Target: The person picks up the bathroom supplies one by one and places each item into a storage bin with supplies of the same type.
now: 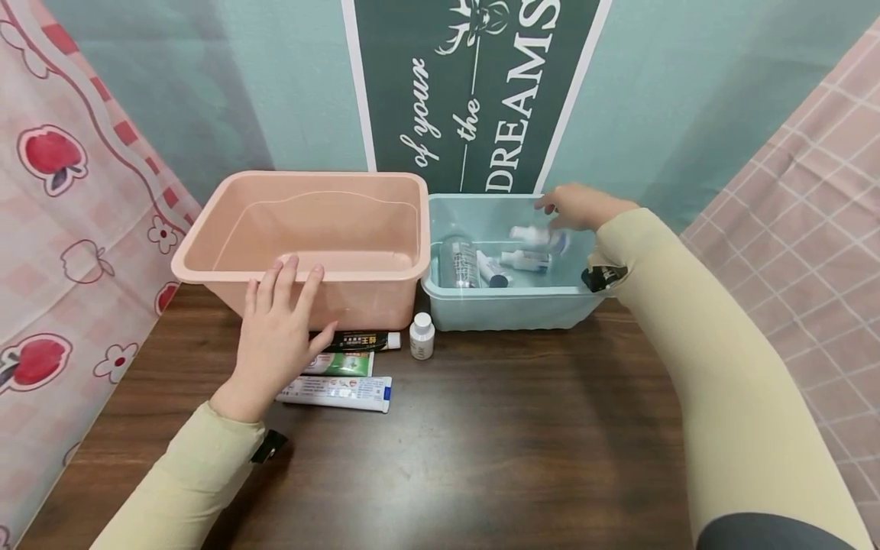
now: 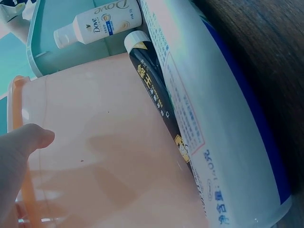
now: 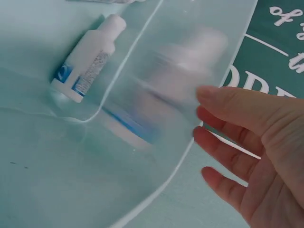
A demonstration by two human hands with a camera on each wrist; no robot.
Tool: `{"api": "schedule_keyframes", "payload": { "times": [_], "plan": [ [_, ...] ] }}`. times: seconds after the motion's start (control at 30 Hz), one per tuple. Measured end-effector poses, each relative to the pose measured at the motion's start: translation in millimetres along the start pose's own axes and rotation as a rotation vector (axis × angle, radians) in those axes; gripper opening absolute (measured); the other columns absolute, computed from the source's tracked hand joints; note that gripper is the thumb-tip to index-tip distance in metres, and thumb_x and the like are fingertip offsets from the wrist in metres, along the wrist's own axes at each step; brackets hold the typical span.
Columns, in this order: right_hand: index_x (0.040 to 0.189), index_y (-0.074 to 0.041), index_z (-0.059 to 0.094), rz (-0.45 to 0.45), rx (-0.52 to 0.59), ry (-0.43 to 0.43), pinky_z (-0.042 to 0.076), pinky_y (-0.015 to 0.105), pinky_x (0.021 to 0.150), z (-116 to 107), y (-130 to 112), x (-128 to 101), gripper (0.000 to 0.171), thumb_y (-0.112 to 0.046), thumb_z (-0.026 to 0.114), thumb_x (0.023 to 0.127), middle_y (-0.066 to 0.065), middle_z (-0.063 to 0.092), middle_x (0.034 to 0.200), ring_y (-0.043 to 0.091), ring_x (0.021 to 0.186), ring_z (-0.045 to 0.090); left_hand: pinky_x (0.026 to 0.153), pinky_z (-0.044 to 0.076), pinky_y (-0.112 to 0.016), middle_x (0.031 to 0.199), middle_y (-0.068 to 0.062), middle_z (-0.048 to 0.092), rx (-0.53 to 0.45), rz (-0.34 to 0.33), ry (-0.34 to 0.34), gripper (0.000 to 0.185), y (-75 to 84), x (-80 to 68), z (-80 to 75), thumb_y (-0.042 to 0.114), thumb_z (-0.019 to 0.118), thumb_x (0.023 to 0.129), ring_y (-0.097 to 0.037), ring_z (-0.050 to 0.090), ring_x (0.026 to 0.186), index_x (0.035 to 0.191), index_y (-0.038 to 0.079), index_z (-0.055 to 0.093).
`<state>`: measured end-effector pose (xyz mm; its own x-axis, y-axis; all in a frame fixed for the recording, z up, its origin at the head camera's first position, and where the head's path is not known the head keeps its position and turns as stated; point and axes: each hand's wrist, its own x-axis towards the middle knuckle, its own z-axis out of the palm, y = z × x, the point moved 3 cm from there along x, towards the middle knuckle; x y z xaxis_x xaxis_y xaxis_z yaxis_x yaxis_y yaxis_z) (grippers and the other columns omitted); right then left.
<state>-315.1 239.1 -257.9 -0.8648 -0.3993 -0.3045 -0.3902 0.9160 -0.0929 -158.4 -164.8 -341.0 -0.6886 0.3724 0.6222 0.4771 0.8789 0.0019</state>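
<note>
Pink bin [image 1: 302, 237] on the dark wood surface [image 1: 516, 443]: left hand [image 1: 278, 336], fingers apart, rests on its front wall. Right of it, the blue bin [image 1: 509, 305]; above this, right hand [image 1: 580, 206] open beside a blurred bottle [image 1: 539, 235]. Only the left wrist view shows the small white bottle's [image 2: 97, 23] Dove label. Teal wall behind.

Pale cream sleeves, bare hands

Both arms wore long, close-fitting cream sleeves to the wrist; behind the left hand [image 1: 275, 336] and right hand [image 1: 580, 206], a small black device was strapped over each cuff.
</note>
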Motion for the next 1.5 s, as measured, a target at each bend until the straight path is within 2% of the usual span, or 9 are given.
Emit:
{"api": "schedule_keyframes", "payload": {
  "times": [0.07, 0.43, 0.77, 0.93, 1.5],
  "plan": [
    [0.128, 0.008, 0.049, 0.010, -0.003, 0.009, 0.041, 0.051, 0.092, -2.6, 0.1, -0.8, 0.045, 0.002, 0.061, 0.085, 0.029, 0.054, 0.119, 0.039, 0.108, 0.052, 0.102, 0.017, -0.062, 0.140, -0.028, 0.031, 0.001, -0.001, -0.001, 0.083, 0.2, -0.7, -0.1, 0.036, 0.074, 0.069, -0.045, 0.028, 0.127, 0.138, 0.005, 0.038],
    [0.129, 0.009, 0.048, 0.022, 0.022, 0.002, 0.041, 0.051, 0.092, -5.7, -2.3, -11.4, 0.046, -0.003, 0.061, 0.086, 0.030, 0.054, 0.119, 0.041, 0.109, 0.051, 0.102, 0.017, -0.062, 0.139, -0.028, 0.031, -0.002, 0.000, 0.005, 0.082, 0.5, -3.0, -0.3, 0.036, 0.073, 0.070, -0.046, 0.028, 0.127, 0.137, 0.005, 0.039],
    [0.133, 0.005, 0.044, 0.067, 0.063, -0.065, 0.039, 0.054, 0.092, 3.2, -5.4, -26.6, 0.049, -0.014, 0.057, 0.091, 0.029, 0.050, 0.125, 0.042, 0.114, 0.047, 0.103, 0.016, -0.061, 0.140, -0.028, 0.030, -0.013, -0.005, -0.005, 0.083, -0.6, -3.6, 1.4, 0.035, 0.075, 0.069, -0.046, 0.027, 0.127, 0.138, 0.005, 0.038],
    [0.133, 0.005, 0.044, 0.086, 0.090, -0.064, 0.038, 0.054, 0.093, 6.0, -7.4, -33.1, 0.048, -0.014, 0.057, 0.091, 0.029, 0.050, 0.125, 0.042, 0.114, 0.046, 0.104, 0.015, -0.060, 0.139, -0.028, 0.031, -0.008, -0.004, -0.007, 0.084, -1.2, -4.2, 1.9, 0.035, 0.075, 0.070, -0.046, 0.027, 0.127, 0.139, 0.005, 0.038],
    [0.134, 0.006, 0.043, -0.007, 0.063, -0.036, 0.037, 0.053, 0.094, 15.0, -20.2, -58.1, 0.052, -0.018, 0.058, 0.091, 0.029, 0.052, 0.123, 0.042, 0.113, 0.050, 0.103, 0.016, -0.062, 0.138, -0.028, 0.031, -0.004, 0.002, 0.010, 0.083, 0.3, -0.7, 1.3, 0.035, 0.073, 0.070, -0.044, 0.027, 0.129, 0.139, 0.005, 0.037]
  ]
}}
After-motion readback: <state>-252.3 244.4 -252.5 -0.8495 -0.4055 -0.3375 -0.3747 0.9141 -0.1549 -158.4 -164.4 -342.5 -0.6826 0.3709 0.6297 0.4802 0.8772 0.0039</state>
